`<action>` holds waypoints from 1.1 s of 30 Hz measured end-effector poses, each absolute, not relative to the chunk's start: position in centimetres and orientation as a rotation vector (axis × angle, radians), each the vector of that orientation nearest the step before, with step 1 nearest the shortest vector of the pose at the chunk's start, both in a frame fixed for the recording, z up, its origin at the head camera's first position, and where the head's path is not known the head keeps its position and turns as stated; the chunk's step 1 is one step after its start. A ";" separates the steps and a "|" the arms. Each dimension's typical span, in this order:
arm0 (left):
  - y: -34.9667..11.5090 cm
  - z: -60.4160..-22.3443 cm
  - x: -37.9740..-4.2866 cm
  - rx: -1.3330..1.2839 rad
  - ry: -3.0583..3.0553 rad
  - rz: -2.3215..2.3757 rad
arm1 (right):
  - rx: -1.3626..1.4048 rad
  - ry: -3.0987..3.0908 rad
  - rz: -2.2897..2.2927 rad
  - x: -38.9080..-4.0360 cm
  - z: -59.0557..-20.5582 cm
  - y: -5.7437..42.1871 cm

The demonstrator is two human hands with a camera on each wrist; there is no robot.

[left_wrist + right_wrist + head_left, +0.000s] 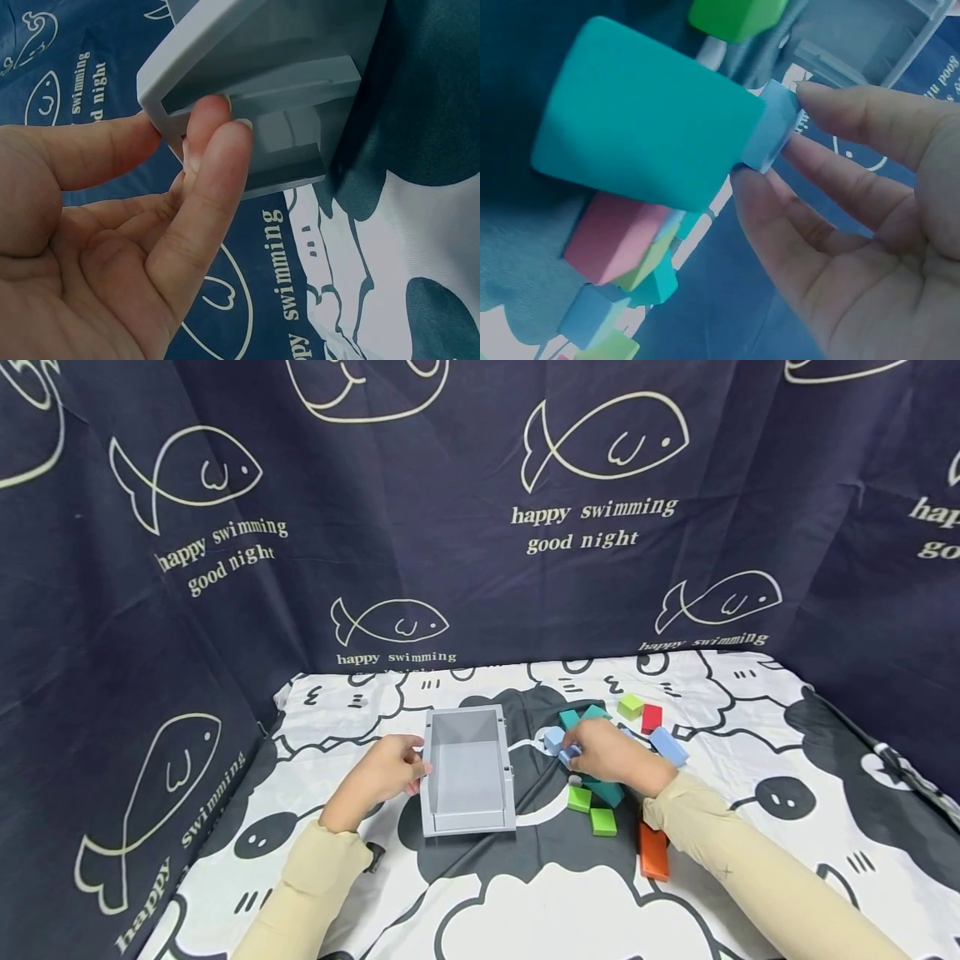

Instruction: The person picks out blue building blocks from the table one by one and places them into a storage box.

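Note:
A grey open-topped plastic box (pixel 468 781) lies on the cloth in the middle of the head view. My left hand (pixel 386 768) holds its left edge; in the left wrist view the thumb and fingertips meet at the box's rim (pixel 191 52). To the right of the box, my right hand (pixel 611 752) pinches a small blue block (pixel 774 124) between thumb and fingers. A large teal block (pixel 645 112) appears right beside the pinched block. Another light blue block (pixel 553 740) sits just left of the right fingertips. The right hand hides part of the pile.
Two green blocks (pixel 602 822) lie nearer me, with an orange block (pixel 654 852) under the right forearm. Behind the right hand are a red block (pixel 652 718), a yellow-green block (pixel 631 706) and a blue block (pixel 668 746). Dark fish-print curtains (pixel 480 527) enclose the back and sides.

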State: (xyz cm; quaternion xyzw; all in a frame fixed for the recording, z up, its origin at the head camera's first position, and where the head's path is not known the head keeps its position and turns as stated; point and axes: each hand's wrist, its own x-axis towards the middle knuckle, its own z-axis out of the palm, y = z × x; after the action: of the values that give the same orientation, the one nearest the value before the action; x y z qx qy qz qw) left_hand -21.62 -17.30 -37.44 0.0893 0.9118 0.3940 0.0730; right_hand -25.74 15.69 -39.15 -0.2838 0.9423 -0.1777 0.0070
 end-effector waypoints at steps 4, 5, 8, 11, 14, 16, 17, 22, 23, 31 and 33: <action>-17.4 -37.5 -21.7 0.274 2.735 1.187 | -0.839 2.984 -0.573 -25.8 -38.3 15.6; -17.4 -37.5 -21.7 0.276 2.734 1.191 | -0.831 2.997 -0.582 -25.8 -38.1 15.6; -17.5 -37.6 -21.7 0.283 2.729 1.199 | -0.827 3.049 -0.596 -25.8 -37.4 15.4; -17.5 -37.6 -21.6 0.289 2.720 1.209 | -0.850 3.115 -0.612 -25.7 -36.8 15.1; -17.5 -37.6 -21.6 0.290 2.719 1.211 | -0.870 3.157 -0.659 -25.5 -36.3 14.7; -17.5 -37.6 -21.7 0.285 2.719 1.214 | -0.880 3.161 -0.702 -25.5 -36.0 14.5; -17.5 -37.6 -21.7 0.281 2.719 1.215 | -0.881 3.158 -0.724 -25.4 -36.0 14.3; -17.5 -37.6 -21.7 0.271 2.712 1.227 | -0.932 3.135 -0.830 -25.3 -35.9 13.4; -17.5 -37.6 -21.7 0.273 2.712 1.228 | -0.948 3.133 -0.847 -25.3 -35.9 13.2; -17.5 -37.6 -21.7 0.269 2.706 1.233 | -1.015 3.060 -0.894 -24.8 -35.6 11.2; -17.5 -37.6 -21.8 0.271 2.703 1.234 | -1.061 3.051 -0.886 -24.6 -35.6 10.6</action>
State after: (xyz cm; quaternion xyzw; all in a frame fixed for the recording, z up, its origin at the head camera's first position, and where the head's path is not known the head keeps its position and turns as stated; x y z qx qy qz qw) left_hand -21.76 -17.49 -37.61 0.0904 0.9030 0.4124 0.0790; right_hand -24.61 10.56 -35.57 -0.3150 0.9060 -0.2630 -0.1038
